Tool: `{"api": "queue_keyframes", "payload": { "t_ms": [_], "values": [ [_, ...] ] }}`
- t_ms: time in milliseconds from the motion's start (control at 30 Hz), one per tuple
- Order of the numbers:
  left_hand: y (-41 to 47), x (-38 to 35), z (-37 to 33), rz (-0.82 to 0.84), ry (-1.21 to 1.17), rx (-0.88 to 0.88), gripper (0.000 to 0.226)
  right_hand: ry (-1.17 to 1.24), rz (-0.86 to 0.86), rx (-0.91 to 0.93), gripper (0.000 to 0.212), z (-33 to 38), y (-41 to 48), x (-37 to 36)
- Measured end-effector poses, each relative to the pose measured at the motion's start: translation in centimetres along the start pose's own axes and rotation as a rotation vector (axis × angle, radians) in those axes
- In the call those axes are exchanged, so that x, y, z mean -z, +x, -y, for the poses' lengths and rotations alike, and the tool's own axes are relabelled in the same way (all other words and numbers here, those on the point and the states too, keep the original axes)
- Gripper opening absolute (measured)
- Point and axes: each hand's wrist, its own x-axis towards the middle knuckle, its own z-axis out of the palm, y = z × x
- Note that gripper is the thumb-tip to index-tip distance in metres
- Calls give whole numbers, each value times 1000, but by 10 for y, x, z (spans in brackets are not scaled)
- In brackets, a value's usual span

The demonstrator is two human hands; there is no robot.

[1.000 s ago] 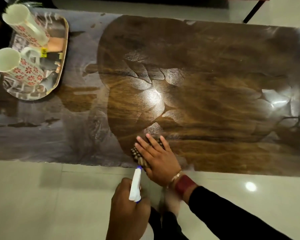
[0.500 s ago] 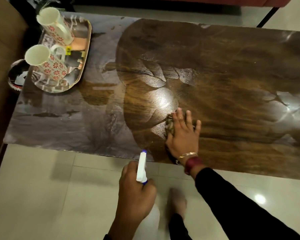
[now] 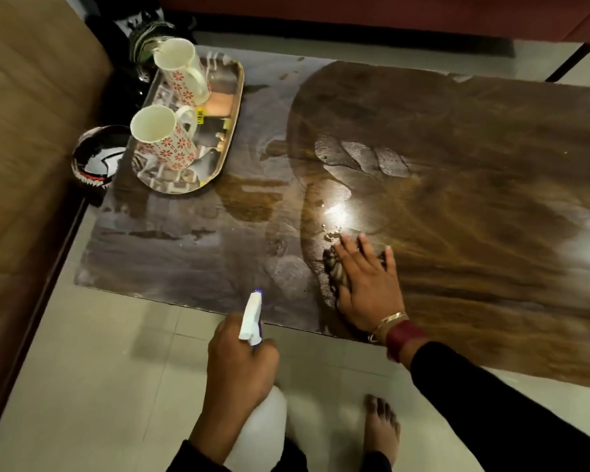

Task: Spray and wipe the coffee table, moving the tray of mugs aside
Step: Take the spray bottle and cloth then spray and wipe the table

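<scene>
Tabletop (image 3: 474, 172) wood gleams wet and streaky where the right grip (image 3: 367, 284), fingers flat, presses a cloth (image 3: 334, 272); left grip (image 3: 239, 366) holds the spray bottle (image 3: 251, 316).

Most of the cloth (image 3: 336, 272) lies hidden under the right hand (image 3: 368, 287); only a striped edge shows. The left hand (image 3: 239, 362) covers the neck of the bottle (image 3: 252, 318); its body is a white blur. The table (image 3: 491, 158) runs off the frame's right edge, smeared there. The yellow tag (image 3: 200, 115) on the tray (image 3: 223, 76) is too small to read.
</scene>
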Motion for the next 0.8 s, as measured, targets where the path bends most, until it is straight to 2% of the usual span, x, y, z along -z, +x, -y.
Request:
{"api": "queue_keyframes", "payload": {
  "t_ms": [100,167,233,367,500,600,667,733,800],
  "values": [
    [16,13,4,20,23,15,35,20,-35,-152,77,3,57,12],
    [25,20,8,36,25,42,21,24,-48,-250,76,12,100,20],
    [31,27,11,44,13,33,13,13,-38,-284,76,33,134,22],
    [41,38,12,51,-2,22,34,-12,-9,-81,75,103,137,4],
    [52,48,3,51,-27,-15,29,-28,88,267,73,144,62,-28],
    [61,53,-6,69,-59,-42,30,-50,110,387,75,112,16,-36],
    [67,59,-10,84,-100,-26,31,-62,122,395,81,78,13,-25],
    [73,66,-12,99,-117,-49,34,-94,120,295,81,47,35,-6],
    [78,69,-12,107,-94,-79,30,-74,84,103,77,25,83,12]
  ]
}}
